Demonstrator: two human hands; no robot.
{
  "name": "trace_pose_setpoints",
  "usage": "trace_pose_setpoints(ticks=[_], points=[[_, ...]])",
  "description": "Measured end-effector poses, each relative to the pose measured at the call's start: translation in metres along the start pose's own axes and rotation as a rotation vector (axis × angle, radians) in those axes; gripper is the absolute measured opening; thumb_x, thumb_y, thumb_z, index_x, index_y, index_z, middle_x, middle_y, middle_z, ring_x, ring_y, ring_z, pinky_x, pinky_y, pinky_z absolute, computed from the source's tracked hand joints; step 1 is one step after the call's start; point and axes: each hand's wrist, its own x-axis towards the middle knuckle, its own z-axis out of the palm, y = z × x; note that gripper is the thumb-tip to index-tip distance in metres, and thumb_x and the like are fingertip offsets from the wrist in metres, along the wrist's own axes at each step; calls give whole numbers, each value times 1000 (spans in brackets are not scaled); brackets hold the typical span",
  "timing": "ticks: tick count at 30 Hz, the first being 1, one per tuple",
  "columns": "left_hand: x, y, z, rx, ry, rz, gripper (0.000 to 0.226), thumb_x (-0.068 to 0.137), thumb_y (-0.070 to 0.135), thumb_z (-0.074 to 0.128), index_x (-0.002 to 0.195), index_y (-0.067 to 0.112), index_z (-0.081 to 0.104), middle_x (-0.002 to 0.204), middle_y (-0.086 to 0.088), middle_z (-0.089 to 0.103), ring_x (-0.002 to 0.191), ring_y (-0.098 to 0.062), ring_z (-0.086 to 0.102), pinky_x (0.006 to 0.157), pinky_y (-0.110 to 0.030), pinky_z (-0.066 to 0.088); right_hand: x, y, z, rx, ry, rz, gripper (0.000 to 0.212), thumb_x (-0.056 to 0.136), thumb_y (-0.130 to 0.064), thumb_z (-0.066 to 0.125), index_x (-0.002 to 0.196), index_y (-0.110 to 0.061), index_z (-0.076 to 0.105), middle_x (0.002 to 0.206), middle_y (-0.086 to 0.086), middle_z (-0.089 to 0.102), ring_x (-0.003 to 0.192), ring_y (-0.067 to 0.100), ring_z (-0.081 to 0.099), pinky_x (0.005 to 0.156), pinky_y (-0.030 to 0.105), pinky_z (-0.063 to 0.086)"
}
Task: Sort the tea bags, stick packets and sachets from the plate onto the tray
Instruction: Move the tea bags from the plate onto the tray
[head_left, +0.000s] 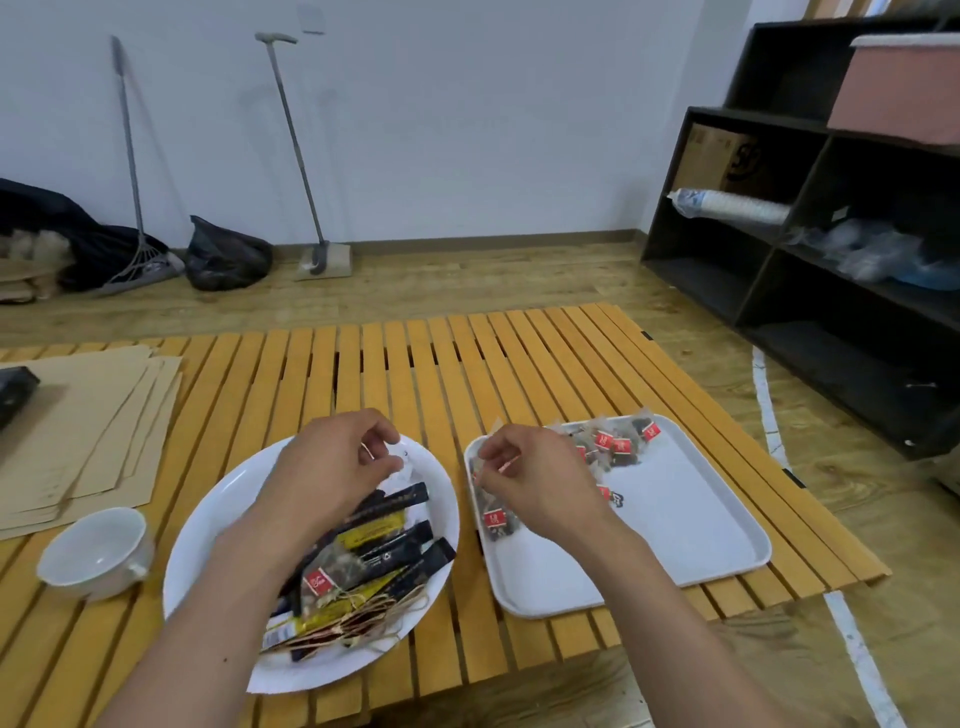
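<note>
Tea bags (618, 446) with red tags already lay in a loose row along the far edge of the white tray (727, 545), and one more (496, 521) sat near its left rim, so the tea-bag part of the sort looked well under way. The white plate (218, 525), just left of the tray on the slatted wooden surface (363, 374), held the rest: dark stick packets (410, 543), yellow-and-black sachets (371, 535), a clear tea bag with a red tag (324, 574) and a tangle of strings (384, 610) at the near edge.

The left hand (332, 467) hovered over the far side of the plate with its fingers (382, 439) curled and pinched around something small and pale, perhaps a tag or a wrapper corner; what exactly it was could not be told. The right hand (535, 478) hung over the left end of the tray, fingers bent together as if nipping a thin string or tag, though the held thing was too fine to make out.

The step in hand seemed to be setting down a tea bag on the tray while the other hand picked the next item. The next move would call for a clean release beside the other tea bags, and for lifting one piece free of the plate without dragging the knotted strings along.
</note>
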Motion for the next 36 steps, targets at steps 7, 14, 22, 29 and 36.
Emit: trace_pose_setpoints(ticks=[7,14,22,29,36], points=[[-15,-45,-62,-83,-237,-245,25,67,17,94,87,21,79,83,3,76,74,-9,68,63,-23,48,-9,-47,25,110,-318,-231,24,78,-38,84,100,-31,75,88,-13,73,82,6,67,76,37,59],[-28,-50,-82,55,-476,-411,41,59,8,95,93,25,80,98,1,74,82,-12,65,68,-24,48,-22,-77,56,-43,-363,-382,35,80,-39,81,112,-28,74,86,-17,61,78,4,57,72,32,53],[-28,-64,-76,49,-461,-506,37,69,-16,75,78,20,80,73,4,79,86,-18,72,90,-36,58,-24,-78,57,38,-288,-349,6,89,-27,72,86,-23,76,73,-24,61,70,-3,58,62,9,42],[-27,-39,-89,-155,-324,-291,15,80,9,84,86,23,80,75,6,79,78,-10,74,77,-25,53,-17,-63,25,403,-306,-150,8,88,-26,79,89,-18,77,89,-4,77,83,8,71,77,20,57],[-7,25,-50,-543,-132,-156,22,82,11,82,100,22,76,85,2,79,71,2,72,62,-7,48,-10,-16,-33,594,-33,92,2,89,-17,77,91,-17,77,85,-1,78,75,7,69,73,26,55]])
